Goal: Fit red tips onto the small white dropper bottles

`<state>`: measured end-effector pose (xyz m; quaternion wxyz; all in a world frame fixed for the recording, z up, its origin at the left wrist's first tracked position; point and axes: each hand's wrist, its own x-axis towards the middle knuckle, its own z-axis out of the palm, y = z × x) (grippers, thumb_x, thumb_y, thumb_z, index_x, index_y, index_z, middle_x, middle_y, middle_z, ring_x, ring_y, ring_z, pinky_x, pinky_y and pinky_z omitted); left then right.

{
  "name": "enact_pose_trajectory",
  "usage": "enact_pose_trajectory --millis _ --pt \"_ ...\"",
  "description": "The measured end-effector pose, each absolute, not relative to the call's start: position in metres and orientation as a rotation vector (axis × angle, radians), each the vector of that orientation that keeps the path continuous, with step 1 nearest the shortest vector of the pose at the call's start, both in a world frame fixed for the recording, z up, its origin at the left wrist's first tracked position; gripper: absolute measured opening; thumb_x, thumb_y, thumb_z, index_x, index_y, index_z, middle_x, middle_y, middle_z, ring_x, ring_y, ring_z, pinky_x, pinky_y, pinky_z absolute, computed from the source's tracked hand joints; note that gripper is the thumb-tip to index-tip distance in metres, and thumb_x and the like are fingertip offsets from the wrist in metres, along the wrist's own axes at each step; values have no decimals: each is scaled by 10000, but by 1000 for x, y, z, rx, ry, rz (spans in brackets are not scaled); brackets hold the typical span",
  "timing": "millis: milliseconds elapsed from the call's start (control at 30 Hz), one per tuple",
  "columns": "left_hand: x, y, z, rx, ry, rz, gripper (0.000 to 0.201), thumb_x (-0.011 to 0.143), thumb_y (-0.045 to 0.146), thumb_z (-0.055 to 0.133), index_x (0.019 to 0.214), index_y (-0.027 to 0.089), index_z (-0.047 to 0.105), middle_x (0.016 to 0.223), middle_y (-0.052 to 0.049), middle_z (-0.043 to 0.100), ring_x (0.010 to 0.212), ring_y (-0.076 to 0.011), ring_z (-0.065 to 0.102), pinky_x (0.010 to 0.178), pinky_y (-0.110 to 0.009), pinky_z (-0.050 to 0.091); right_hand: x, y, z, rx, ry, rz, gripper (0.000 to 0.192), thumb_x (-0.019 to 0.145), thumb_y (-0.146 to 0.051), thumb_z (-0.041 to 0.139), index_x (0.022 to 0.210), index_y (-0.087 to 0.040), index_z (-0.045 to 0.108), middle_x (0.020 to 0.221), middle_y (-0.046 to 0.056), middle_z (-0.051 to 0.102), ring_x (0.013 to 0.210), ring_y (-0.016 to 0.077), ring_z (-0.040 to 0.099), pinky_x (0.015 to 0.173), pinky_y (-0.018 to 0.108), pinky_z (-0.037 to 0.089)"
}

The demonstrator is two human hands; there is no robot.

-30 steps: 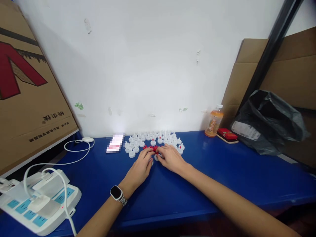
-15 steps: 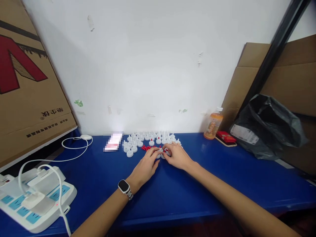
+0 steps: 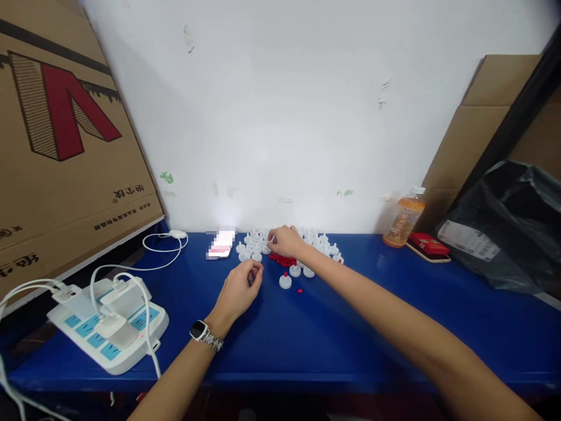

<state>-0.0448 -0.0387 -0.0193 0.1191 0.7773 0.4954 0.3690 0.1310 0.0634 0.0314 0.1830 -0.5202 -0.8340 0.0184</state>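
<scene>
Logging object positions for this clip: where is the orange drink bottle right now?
In the head view, the orange plastic drink bottle stands at the right rear of the blue table, against the white wall, beside a red box.

Power strip, orange bottle, black bag

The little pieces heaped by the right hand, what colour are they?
Red. The small pieces lie beside the right hand among white caps, seen in the head view.

White wall, blue table, cardboard at sides
</scene>
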Motion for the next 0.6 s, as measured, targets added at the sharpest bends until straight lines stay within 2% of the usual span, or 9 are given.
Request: enact_pose_trajectory --millis 133,233,333,433,533,600 --pt "-51 -44 -20 2268 1436 1010 158 946 319 463 954 220 586 762 8 590 668 -143 548 641 -271 429 127 62 32 -1499 -2313 39 210 880 -344 584 969 -179 680 882 72 713 914 228 611 874 359 348" --pt "-48 -50 -19 2316 1369 957 162 953 330 461 988 224 579 772 12 574 677 -138 540 658 -268 425 149 27 29 -1401 -2238 34 187 911 -345 543 952 -193 643 780 39 671 808 197 596 768 310 372" --pt "-42 -53 -18 2373 1306 910 160 953 325 459 978 228 584 800 6 578 697 -143 538 674 -273 423 180 -24 16 -1298 -2276 185 175 936 -353 522 940 -206 616 714 9 617 711 166 565 661 270 370" --pt "-34 -53 -16 2395 1265 887 163 951 320 459 945 226 592 839 -4 593 715 -147 545 672 -275 422 205 -62 0 -1223 -2348 289 162 893 -332 614 998 -208 616 783 15 621 776 168 570 682 263 398" --pt "-24 -51 -12 2417 1252 897 173 953 308 452 906 221 593 871 -12 599 747 -150 560 689 -277 427 215 -71 -10 -1168 -2384 349 63 903 -224 589 945 -197 628 842 27 623 819 161 571 718 258 424" --pt "-17 -47 -10 2446 1243 901 169 950 292 452 888 218 590 880 -13 599 767 -152 566 701 -279 429 216 -66 -12 -1140 -2385 352 77 906 -159 557 895 -188 628 855 32 620 832 155 571 747 258 435"
